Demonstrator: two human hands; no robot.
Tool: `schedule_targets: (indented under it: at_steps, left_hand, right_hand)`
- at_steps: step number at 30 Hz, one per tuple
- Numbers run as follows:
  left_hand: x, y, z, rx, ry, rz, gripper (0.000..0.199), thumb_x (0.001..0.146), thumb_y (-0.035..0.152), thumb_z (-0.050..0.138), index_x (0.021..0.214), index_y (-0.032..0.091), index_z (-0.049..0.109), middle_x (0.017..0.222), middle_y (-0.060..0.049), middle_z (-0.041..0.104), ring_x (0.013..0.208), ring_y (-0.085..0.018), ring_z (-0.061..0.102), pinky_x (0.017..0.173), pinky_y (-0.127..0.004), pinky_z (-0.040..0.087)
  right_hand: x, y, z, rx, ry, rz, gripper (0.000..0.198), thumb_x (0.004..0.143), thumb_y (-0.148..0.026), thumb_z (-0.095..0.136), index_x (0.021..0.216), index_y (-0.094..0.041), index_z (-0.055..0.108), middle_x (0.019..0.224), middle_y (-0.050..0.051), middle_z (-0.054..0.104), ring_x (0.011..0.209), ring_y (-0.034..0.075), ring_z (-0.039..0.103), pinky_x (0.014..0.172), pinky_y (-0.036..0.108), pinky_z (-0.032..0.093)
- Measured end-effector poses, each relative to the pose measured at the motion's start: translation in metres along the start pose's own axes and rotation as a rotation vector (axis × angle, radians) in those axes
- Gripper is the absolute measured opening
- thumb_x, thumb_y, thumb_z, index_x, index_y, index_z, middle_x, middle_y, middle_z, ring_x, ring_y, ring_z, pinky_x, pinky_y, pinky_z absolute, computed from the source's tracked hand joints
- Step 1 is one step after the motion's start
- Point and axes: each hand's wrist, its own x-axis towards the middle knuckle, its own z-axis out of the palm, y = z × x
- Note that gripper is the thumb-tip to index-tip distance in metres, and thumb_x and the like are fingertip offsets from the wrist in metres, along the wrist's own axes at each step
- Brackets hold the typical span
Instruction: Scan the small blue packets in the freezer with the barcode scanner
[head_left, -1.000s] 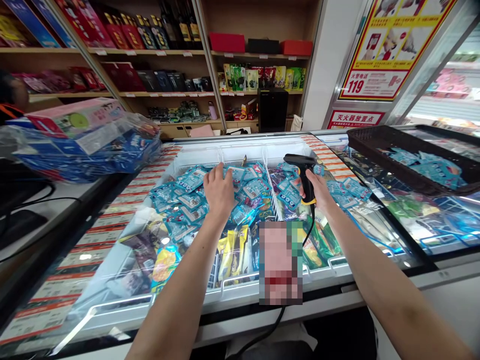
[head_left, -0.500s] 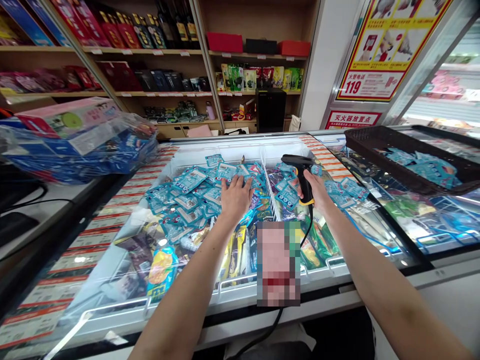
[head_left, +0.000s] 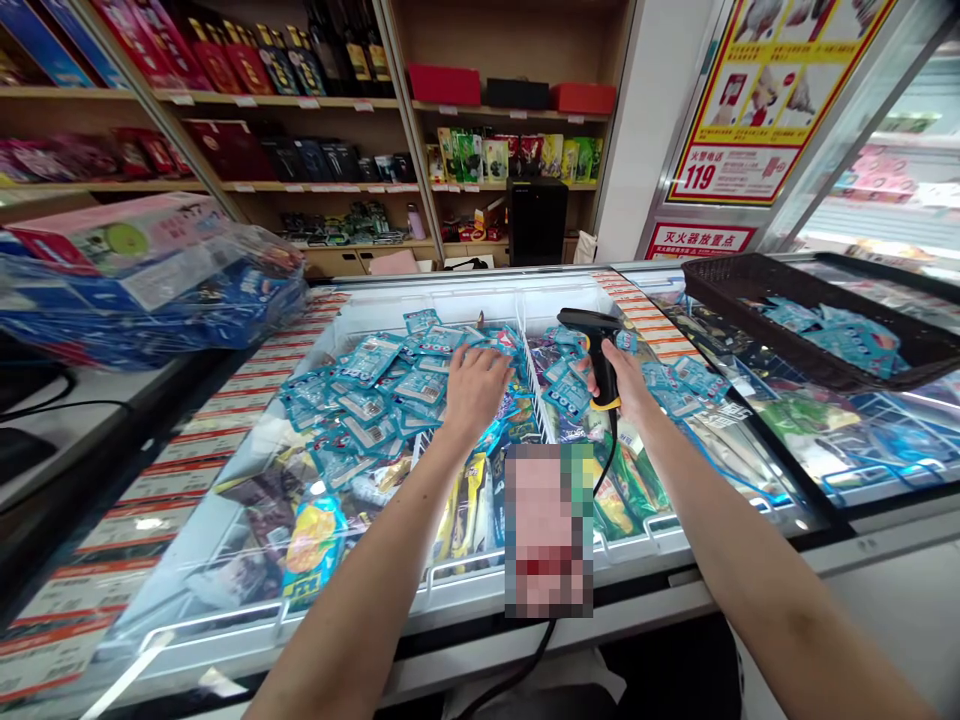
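My right hand (head_left: pixel 624 380) is wrapped round the handle of a black and yellow barcode scanner (head_left: pixel 600 350), whose head points left over the freezer's glass top. From the handle a dark cable runs down. My left hand (head_left: pixel 480 388) lies at the right side of a spread of blue packets (head_left: pixel 367 360) on the glass. Its fingers are drawn together and bent, with the tips hidden behind the hand, so anything in them is out of sight. More blue packets (head_left: pixel 566 390) lie left of the scanner, and others (head_left: pixel 686 385) to the right of my right wrist.
A brown basket (head_left: pixel 720 278) holding blue packets stands at the right. Plastic-wrapped boxes (head_left: pixel 150 285) sit at the left. Under the glass, wire baskets hold frozen goods such as a yellow and blue bag (head_left: pixel 315 545). Stocked shelves (head_left: pixel 315 187) stand behind. A pixelated patch hides the front middle.
My left hand has gone from fingers spread flat on the packets to fingers bent and closer together, shifting slightly right. My right hand still holds the scanner. The whole view has shifted slightly.
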Motion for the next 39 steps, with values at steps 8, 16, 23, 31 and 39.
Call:
schedule_targets:
  at_steps: [8, 16, 23, 31, 39]
  left_hand:
    - [0.009, 0.029, 0.020, -0.214, -0.221, -0.125, 0.051, 0.081, 0.066, 0.054, 0.100, 0.022, 0.072, 0.106, -0.011, 0.065, 0.108, -0.031, 0.056, 0.093, -0.045, 0.040]
    - [0.026, 0.048, 0.039, -0.149, -0.316, -0.167, 0.056, 0.065, 0.071, 0.067, 0.090, 0.020, 0.067, 0.108, -0.012, 0.060, 0.111, -0.035, 0.052, 0.094, -0.047, 0.040]
    - [0.017, 0.020, 0.029, -0.470, -0.153, -0.453, 0.032, 0.078, 0.043, 0.066, 0.093, 0.020, 0.049, 0.077, 0.000, 0.058, 0.068, -0.017, 0.060, 0.064, -0.030, 0.043]
    - [-0.006, 0.005, 0.022, -0.857, 0.051, -0.457, 0.022, 0.088, 0.035, 0.053, 0.105, 0.021, 0.050, 0.083, -0.002, 0.063, 0.072, -0.020, 0.070, 0.057, -0.026, 0.046]
    - [-0.002, 0.010, 0.014, -0.828, 0.078, -0.474, 0.016, 0.090, 0.035, 0.052, 0.094, 0.019, 0.054, 0.085, -0.004, 0.066, 0.070, -0.020, 0.069, 0.057, -0.028, 0.051]
  right_hand:
    - [0.001, 0.002, -0.001, -0.018, -0.008, -0.014, 0.051, 0.077, -0.071, 0.057, 0.074, -0.020, 0.059, 0.061, 0.004, 0.064, 0.039, 0.011, 0.050, 0.035, 0.026, 0.037]
    - [0.002, 0.004, -0.001, -0.017, 0.002, -0.023, 0.051, 0.078, -0.071, 0.057, 0.074, -0.020, 0.061, 0.062, 0.004, 0.065, 0.039, 0.011, 0.050, 0.036, 0.026, 0.037]
    - [0.001, 0.003, 0.001, 0.020, 0.003, -0.034, 0.052, 0.075, -0.070, 0.060, 0.087, -0.020, 0.062, 0.077, 0.004, 0.070, 0.043, 0.010, 0.053, 0.036, 0.025, 0.040]
    - [-0.005, -0.006, 0.006, 0.021, -0.090, -0.040, 0.050, 0.076, -0.067, 0.063, 0.095, -0.021, 0.062, 0.082, 0.005, 0.070, 0.044, 0.011, 0.055, 0.037, 0.024, 0.041]
    - [-0.018, -0.012, 0.018, -0.066, -0.252, -0.007, 0.048, 0.080, -0.066, 0.059, 0.082, -0.018, 0.062, 0.063, 0.004, 0.066, 0.040, 0.010, 0.051, 0.035, 0.023, 0.039]
